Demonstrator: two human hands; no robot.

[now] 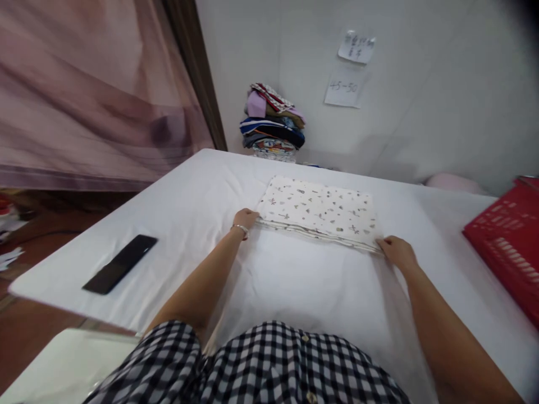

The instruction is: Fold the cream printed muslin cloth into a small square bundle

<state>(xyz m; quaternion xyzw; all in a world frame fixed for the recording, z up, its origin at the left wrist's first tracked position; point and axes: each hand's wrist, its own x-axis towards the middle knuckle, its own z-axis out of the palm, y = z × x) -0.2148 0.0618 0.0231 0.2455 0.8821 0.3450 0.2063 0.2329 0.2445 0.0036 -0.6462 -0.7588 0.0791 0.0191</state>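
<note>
A white cloth with a small scattered print [320, 206] lies folded into a flat rectangle on the white table. Its layered folded edges face me. At its near left corner, my left hand [246, 221] is closed in a pinch, with a bracelet on the wrist. The near right corner is pinched in my right hand [397, 251]. Thin see-through plastic [389, 286] stretches from both hands back towards my body; whether it is a bag or a loose sheet I cannot tell. My fingertips are partly hidden at the corners.
On the white-covered table [185, 196], a black phone [121, 264] lies at the left. A red box-like item [509, 235] stands at the right edge. Behind the table is a stack of folded fabrics [273, 126]. A pale stool [71, 365] is at lower left.
</note>
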